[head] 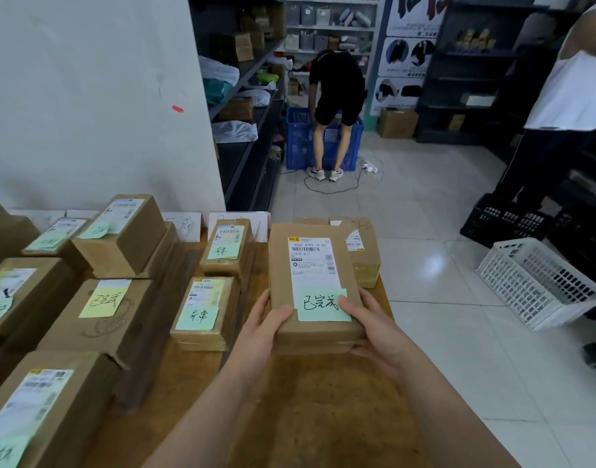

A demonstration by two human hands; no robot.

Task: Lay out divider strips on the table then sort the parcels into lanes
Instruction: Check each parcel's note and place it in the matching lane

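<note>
Head view: left hand (pixel 267 327) and right hand (pixel 374 327) both grip the near end of one parcel (pixel 310 275). Fingers (pixel 283 312) are curled round its near corners, thumbs on top and the rest wrapped under. The right thumb sits on the edge of a green sticky note (pixel 318 307) with handwriting, stuck below the shipping label (pixel 311 260).

The parcel is held flat, label up, over the right side of the bench (pixel 323 417), and it overlaps another parcel behind (pixel 362 255). Cannot tell if its underside touches the bench.

Handling, as a judgement: it's a taped cardboard box, so stiff and not fragile-looking. It's likely light to moderate, since a hold at one end keeps it level. The surface is dry cardboard, so grip should be good. Best hold is on the side edges or near corners with the thumbs off the note, which could peel or slide.

To the left, two parcels with green notes (pixel 202 314) (pixel 227 249) sit in a column. Further left are bigger boxes, one with a yellow note (pixel 102 300). White paper cards (pixel 185 226) stand at the far edge.

On the floor to the right are a white basket (pixel 539 282) and a black crate (pixel 505 221). At the back, a person in black (pixel 337 92) bends over a blue crate (pixel 354 143).
</note>
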